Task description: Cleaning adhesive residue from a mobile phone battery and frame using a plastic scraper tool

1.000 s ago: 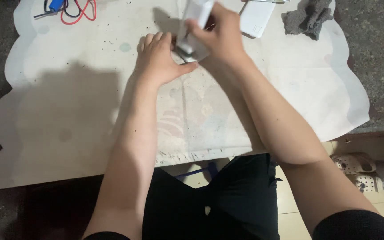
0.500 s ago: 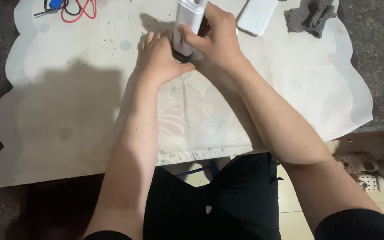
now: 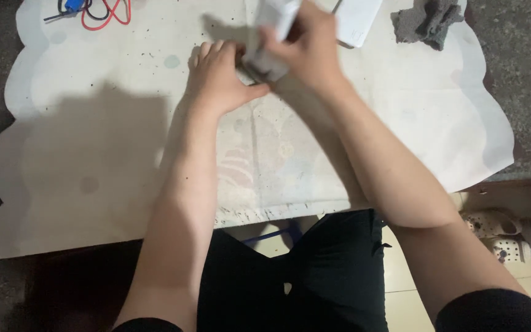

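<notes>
My right hand (image 3: 311, 46) is closed around a white oblong device (image 3: 271, 37) held tilted near the far middle of a white sheet (image 3: 106, 141) that covers the table. My left hand (image 3: 216, 77) lies palm down beside it, thumb stretched toward the lower end of the device and touching it. The device is blurred and my right hand's fingers hide much of it. What is under the device's lower end I cannot make out.
Red and black wires with a blue part (image 3: 93, 9) lie at the far left. A flat white box (image 3: 357, 21) and a crumpled grey cloth (image 3: 428, 21) sit at the far right. Pale sandals (image 3: 499, 237) rest on the floor at the right.
My right hand has shifted the white device slightly, tilting it; both hands stay at the same spot on the sheet. The view has drifted a little.
</notes>
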